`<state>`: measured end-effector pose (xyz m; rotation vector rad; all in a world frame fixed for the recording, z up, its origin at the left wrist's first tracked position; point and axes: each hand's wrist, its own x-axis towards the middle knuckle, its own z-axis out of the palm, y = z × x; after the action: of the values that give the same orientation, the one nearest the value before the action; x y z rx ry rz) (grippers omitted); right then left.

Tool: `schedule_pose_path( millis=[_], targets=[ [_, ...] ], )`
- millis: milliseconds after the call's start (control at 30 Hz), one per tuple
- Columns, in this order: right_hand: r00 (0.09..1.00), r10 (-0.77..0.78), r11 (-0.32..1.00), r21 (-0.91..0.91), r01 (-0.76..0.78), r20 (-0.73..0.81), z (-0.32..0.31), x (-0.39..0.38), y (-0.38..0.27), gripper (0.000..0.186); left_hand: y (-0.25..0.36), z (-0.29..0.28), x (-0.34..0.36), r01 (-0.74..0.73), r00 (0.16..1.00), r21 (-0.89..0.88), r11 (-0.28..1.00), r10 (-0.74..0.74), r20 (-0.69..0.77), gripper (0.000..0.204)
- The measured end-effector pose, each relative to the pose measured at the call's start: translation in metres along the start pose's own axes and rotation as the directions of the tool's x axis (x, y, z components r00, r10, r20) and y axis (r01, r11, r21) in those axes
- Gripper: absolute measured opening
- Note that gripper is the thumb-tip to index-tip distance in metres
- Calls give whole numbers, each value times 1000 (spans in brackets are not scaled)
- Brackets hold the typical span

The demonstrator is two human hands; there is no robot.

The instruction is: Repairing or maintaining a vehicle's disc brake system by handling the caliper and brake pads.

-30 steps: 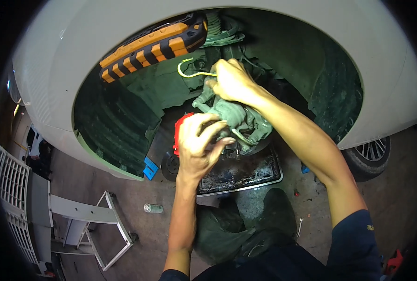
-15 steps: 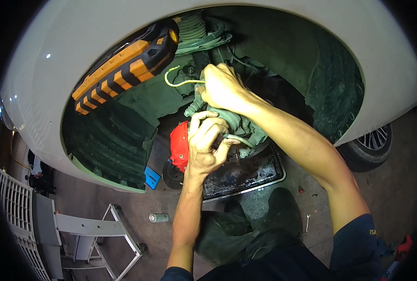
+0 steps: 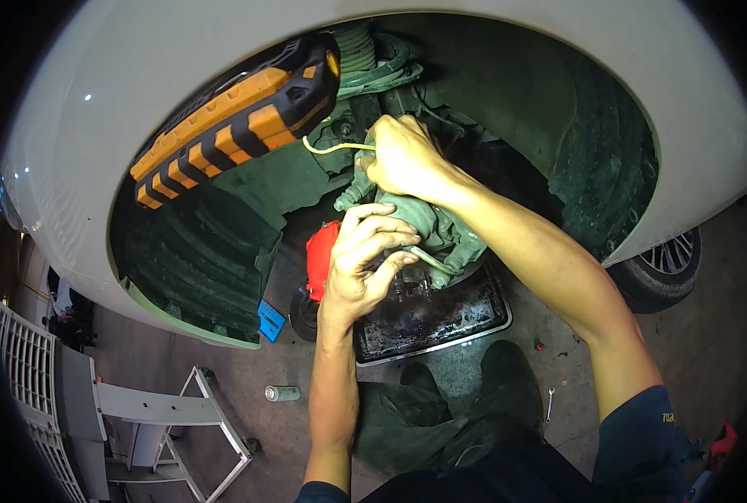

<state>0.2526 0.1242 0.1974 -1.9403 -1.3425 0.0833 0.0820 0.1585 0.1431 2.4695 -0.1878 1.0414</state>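
My right hand [image 3: 403, 157] is closed near the top of the dusty wheel hub assembly [image 3: 415, 220], inside the open wheel arch. A yellow cord [image 3: 333, 149] comes out of its fingers toward the left. Lower down, my left hand [image 3: 366, 261] has its fingers bent against the assembly. Between its thumb and fingertips lies the end of a slim grey rod or hose [image 3: 434, 262], which slants down to the right. Just left of that hand shows a red brake caliper [image 3: 320, 261], partly covered by it. My right palm hides what else it grips.
An orange and black work light [image 3: 235, 126] juts across the arch's upper left. Below lie a dark, oily tray [image 3: 440, 327], a blue object [image 3: 270, 321], a spray can [image 3: 282, 393] and a wrench [image 3: 549, 404]. A removed wheel [image 3: 667, 268] lies right; a white metal frame [image 3: 172, 409] stands left.
My left hand has shifted slightly and its grip has loosened, with the fingers more extended. The grey rod looks straighter now. My right hand stays about where it was, and less of the yellow cord shows.
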Motion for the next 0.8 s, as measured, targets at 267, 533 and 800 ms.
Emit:
schedule_pose_path(
  millis=[267,533,800],
  targets=[
    [999,42,999,-4,-42,16,-1,0,-5,45,10,5,6,12,1000,99,995,-13,9,16],
    [997,71,997,8,-71,41,-4,1,-6,45,16,9,13,-22,998,98,995,27,-49,21],
    [998,61,998,5,-61,25,-5,2,-10,42,18,27,11,22,982,190,981,14,-189,26]
  ],
)
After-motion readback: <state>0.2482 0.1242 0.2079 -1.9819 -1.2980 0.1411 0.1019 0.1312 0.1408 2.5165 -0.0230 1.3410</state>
